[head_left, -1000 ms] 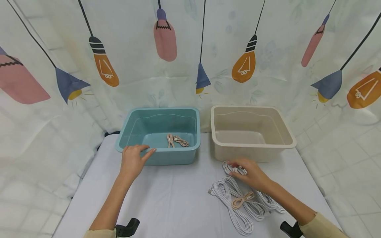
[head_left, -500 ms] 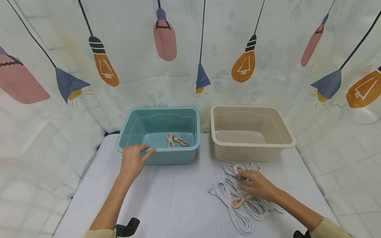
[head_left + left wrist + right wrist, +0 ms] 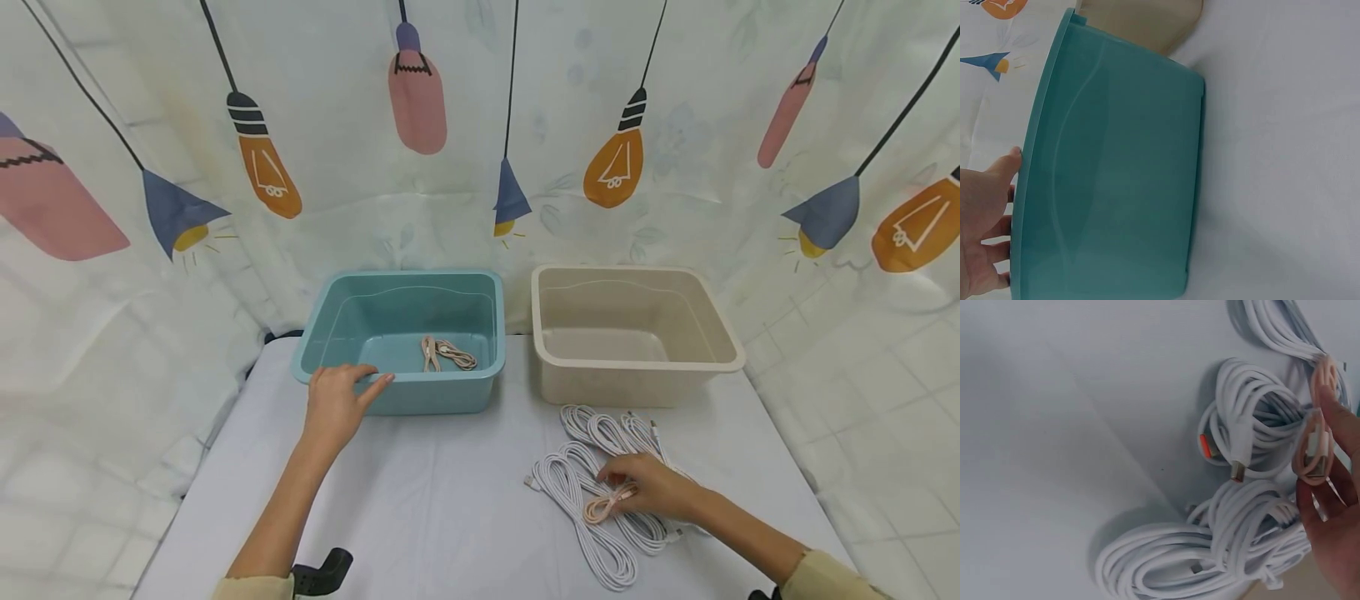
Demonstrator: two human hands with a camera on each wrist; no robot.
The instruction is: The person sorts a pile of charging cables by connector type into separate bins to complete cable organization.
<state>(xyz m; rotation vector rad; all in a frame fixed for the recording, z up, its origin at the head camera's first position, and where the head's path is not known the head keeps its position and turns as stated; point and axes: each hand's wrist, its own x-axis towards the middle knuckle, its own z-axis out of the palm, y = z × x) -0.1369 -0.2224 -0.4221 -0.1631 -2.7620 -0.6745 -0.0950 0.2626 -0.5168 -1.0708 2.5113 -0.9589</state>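
Note:
In the head view my left hand (image 3: 333,408) rests on the front rim of a teal tub (image 3: 427,400), thumb along the rim; in the left wrist view its fingertips go out of sight behind the edge. Inside the tub lie bundled beige cables (image 3: 457,357). My right hand (image 3: 652,487) has its thumb and fingers around a small beige charging cable (image 3: 1314,447), tied in loops with a metal USB plug. That cable lies on several coiled white cables (image 3: 570,492), which spread over the table under and around the hand.
A beige tub (image 3: 637,386) stands right of the teal one, at the back of the white-covered table (image 3: 442,500). Behind both hangs a curtain (image 3: 465,217) printed with lamps and bulbs.
My right hand has drawn back towards me from the rear white coil to the beige cable, and its fingers have closed around it. The left hand has kept its place on the rim.

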